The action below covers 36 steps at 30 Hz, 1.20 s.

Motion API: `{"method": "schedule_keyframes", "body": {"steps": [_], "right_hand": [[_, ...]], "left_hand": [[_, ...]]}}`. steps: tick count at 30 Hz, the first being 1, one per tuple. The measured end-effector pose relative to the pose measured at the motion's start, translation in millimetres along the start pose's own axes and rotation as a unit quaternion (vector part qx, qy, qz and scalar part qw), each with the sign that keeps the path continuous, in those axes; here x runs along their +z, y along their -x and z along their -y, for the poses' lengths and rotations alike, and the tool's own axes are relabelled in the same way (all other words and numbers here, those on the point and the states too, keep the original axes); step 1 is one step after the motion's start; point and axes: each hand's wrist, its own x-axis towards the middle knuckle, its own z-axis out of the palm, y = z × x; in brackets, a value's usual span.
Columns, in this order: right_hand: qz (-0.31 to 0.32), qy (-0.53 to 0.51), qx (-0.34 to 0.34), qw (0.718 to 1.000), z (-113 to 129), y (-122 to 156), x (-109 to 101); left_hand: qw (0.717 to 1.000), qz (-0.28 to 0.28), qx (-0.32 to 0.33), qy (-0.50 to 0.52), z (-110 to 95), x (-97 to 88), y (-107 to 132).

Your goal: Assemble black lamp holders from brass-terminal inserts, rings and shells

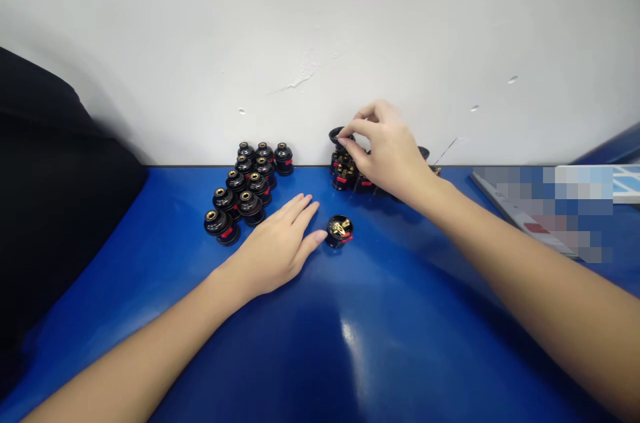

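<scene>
My right hand (385,143) pinches a black lamp socket cap (336,134) by its rim, above a close group of lamp socket bodies (343,173) by the wall. Part of that group is hidden behind the hand and forearm. My left hand (280,243) lies flat with its fingers stretched out and holds nothing. Its thumb tip is right beside a single lamp socket body (340,231), black with brass contacts and a red piece; whether they touch I cannot tell. Left of this hand stand several capped lamp sockets (251,208) in rows, brass-ringed holes on top.
The blue tabletop (310,356) meets a white wall (200,43) behind the parts. Black cloth (60,210) hangs at the left. A flat, partly blurred-out item (510,210) lies at the right, by a white and blue object (627,183).
</scene>
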Motion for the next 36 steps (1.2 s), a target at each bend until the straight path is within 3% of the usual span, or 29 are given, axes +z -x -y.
{"method": "schedule_keyframes", "body": {"steps": [3, 6, 9, 16, 21, 24, 27, 30, 33, 36], "right_hand": [[0.034, -0.095, 0.024, 0.995, 18, 6, -12], [0.12, -0.185, 0.021, 0.975, 36, 19, -23], [0.166, -0.221, 0.011, 0.961, 48, 30, -27], [0.218, -0.262, 0.015, 0.94, 51, 36, -24], [0.222, -0.261, 0.024, 0.939, 51, 34, -28], [0.186, -0.204, 0.035, 0.961, 37, 25, -46], [0.137, -0.032, 0.044, 0.989, 4, 14, -69], [0.207, 0.118, 0.079, 0.968, -35, 9, -82], [0.262, 0.133, 0.113, 0.949, -62, 12, -81], [0.277, 0.137, 0.121, 0.943, -72, 17, -74]], "left_hand": [[0.991, -0.075, -0.06, 0.098, -2, 3.8, -5], [0.959, -0.172, -0.089, 0.209, -2, 6.7, -9], [0.932, -0.222, -0.102, 0.269, -3, 4.9, -12], [0.916, -0.188, -0.087, 0.344, 2, 3.2, -12], [0.931, -0.181, -0.065, 0.309, 9, 5.3, -12], [0.951, -0.176, -0.048, 0.251, 12, 7.5, -11], [0.963, -0.159, -0.037, 0.214, 14, 10.6, -10], [0.968, -0.146, -0.036, 0.2, 14, 12.1, -9], [0.969, -0.143, -0.036, 0.197, 13, 11.9, -9], [0.97, -0.141, -0.029, 0.198, 12, 11.2, -9]]}}
